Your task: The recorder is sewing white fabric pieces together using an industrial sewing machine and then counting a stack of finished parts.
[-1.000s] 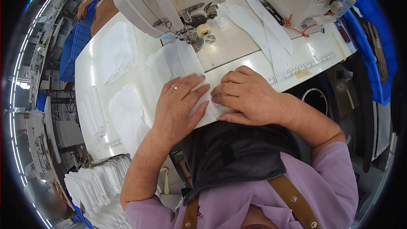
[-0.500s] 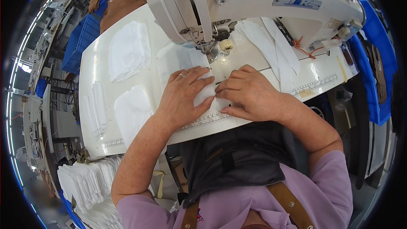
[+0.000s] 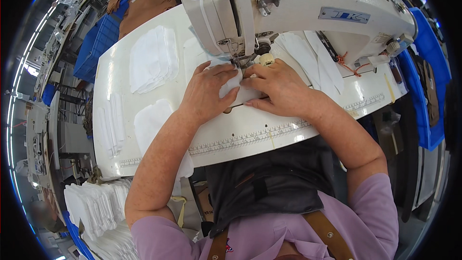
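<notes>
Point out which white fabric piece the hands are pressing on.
The small white piece under the sewing machine's needle, pinned by both the left hand and right hand; the other stacks lie untouched farther left.

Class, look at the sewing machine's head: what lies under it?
Under the sewing machine lies a small white fabric piece, pressed flat by the left hand and right hand on the white table. The needle point is hidden behind the fingers.

The sewing machine [image 3: 298,14] looks like smooth, shiny painted metal, the white table [image 3: 250,132] is glossy and smooth, and the white cloth piece [image 3: 231,86] looks soft and matt.
</notes>
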### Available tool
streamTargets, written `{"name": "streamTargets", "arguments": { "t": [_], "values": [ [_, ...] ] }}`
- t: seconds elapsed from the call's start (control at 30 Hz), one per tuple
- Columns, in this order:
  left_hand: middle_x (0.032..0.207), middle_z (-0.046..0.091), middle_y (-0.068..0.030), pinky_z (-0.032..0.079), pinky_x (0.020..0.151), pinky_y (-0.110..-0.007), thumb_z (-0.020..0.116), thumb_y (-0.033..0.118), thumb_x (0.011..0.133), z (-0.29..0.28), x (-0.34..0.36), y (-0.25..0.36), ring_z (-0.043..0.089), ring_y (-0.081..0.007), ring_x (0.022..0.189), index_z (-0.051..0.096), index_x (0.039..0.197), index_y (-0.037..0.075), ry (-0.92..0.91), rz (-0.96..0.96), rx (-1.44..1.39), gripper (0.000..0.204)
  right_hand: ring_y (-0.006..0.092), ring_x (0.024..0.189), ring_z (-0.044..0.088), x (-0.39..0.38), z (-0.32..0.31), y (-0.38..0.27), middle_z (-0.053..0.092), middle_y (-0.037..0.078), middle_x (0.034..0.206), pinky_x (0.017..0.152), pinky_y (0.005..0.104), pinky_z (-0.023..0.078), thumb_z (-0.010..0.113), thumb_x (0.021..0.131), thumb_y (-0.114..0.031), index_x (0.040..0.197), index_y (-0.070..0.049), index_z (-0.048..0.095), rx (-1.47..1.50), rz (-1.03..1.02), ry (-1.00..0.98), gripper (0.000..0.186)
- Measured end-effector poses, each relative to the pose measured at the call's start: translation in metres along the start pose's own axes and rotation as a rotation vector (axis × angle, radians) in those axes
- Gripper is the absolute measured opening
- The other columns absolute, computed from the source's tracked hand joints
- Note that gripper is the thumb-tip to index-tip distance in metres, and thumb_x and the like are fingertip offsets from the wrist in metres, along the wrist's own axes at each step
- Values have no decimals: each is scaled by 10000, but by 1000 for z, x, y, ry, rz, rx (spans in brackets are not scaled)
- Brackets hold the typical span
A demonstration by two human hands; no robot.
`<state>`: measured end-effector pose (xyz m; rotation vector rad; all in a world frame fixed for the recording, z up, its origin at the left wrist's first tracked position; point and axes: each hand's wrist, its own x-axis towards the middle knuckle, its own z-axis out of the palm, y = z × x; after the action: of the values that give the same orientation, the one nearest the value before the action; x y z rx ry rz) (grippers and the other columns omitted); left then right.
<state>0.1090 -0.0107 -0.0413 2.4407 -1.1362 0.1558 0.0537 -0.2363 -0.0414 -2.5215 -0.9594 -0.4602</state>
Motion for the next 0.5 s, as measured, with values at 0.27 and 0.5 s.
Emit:
{"name": "streamTargets", "arguments": {
  "t": [0.27, 0.5],
  "values": [
    [1148, 682, -144, 366, 1092, -428, 687, 209, 823, -3, 14, -11, 623, -266, 1101, 713, 1107, 27, 17, -32, 71, 338, 261, 987, 541, -1, 5, 1, 601, 82, 1031, 848, 395, 421, 702, 831, -427, 1089, -76, 670, -76, 41, 35, 437],
    [1201, 656, -161, 349, 1090, -435, 697, 241, 834, -8, 32, -39, 595, -308, 1152, 687, 1163, 30, -11, -238, 7, 391, 268, 951, 537, -1, 7, 7, 565, 93, 935, 819, 391, 422, 695, 845, -378, 1050, -71, 659, -48, 50, 53, 371]
  ]
}}
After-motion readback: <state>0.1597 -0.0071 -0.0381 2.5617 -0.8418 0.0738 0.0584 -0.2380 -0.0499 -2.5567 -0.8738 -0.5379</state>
